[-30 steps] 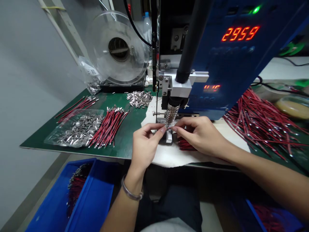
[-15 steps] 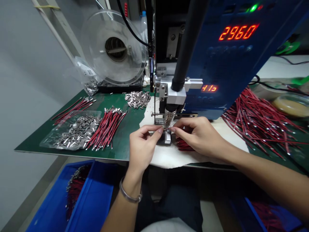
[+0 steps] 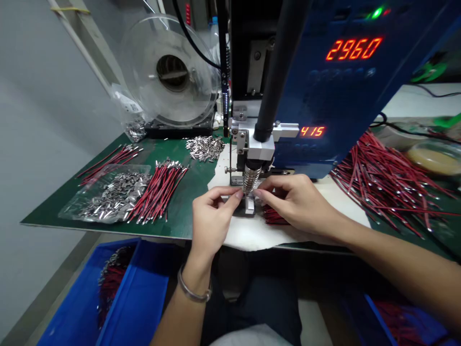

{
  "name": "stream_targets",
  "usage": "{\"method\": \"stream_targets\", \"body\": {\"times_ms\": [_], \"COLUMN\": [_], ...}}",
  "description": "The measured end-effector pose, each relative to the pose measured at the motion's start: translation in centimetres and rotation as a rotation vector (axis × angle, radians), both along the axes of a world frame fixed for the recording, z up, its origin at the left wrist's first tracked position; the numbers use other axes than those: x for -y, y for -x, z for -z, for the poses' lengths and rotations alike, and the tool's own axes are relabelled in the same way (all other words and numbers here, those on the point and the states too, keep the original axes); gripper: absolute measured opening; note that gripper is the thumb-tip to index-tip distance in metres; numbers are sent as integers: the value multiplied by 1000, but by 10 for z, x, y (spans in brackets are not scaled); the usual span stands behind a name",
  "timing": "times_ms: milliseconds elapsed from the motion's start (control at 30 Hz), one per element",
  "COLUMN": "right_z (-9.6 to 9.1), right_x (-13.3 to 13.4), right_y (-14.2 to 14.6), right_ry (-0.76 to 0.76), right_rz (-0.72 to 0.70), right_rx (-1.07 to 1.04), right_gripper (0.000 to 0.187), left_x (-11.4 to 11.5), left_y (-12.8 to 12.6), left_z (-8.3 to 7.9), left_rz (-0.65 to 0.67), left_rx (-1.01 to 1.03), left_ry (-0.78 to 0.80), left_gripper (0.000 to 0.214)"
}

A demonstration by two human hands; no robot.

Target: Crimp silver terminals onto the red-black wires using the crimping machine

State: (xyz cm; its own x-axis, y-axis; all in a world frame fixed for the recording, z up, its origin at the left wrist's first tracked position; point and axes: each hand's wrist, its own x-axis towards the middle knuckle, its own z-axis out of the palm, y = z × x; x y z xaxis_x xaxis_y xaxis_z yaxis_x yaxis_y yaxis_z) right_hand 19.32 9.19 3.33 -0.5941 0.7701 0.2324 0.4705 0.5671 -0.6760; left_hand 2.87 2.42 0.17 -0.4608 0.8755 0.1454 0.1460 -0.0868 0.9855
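Observation:
My left hand (image 3: 211,218) and my right hand (image 3: 295,202) meet under the metal head (image 3: 251,177) of a blue bench machine (image 3: 334,91). Each hand is pinched shut at the fingertips on a small piece held on the metal fixture (image 3: 249,205) below that head; the piece is too small to name. A bundle of short red wires (image 3: 271,215) lies under my right palm. The machine's red counter (image 3: 353,48) reads 2960 and a smaller display (image 3: 311,131) reads 415.
On the green mat (image 3: 187,206) lie a bundle of red wires with metal ends (image 3: 158,191), a clear bag of metal terminals (image 3: 108,194), a loose terminal pile (image 3: 204,146) and a clear reel (image 3: 169,72). Many red wires (image 3: 385,178) spread right. Blue bins (image 3: 108,298) sit below.
The counter went from 2959 to 2960 and the small display now reads 415. The machine head sits slightly lower over the fixture. Both hands stay pinched at the same spot.

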Motion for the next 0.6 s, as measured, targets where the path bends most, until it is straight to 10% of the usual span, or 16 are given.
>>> {"method": "stream_targets", "body": {"times_ms": [600], "right_z": [0], "right_x": [0], "right_y": [0], "right_ry": [-29], "right_rz": [1], "right_rx": [2], "right_gripper": [21], "left_x": [0], "left_y": [0], "left_z": [-1], "left_rz": [5], "left_rx": [-8], "left_ry": [32], "left_gripper": [15]}}
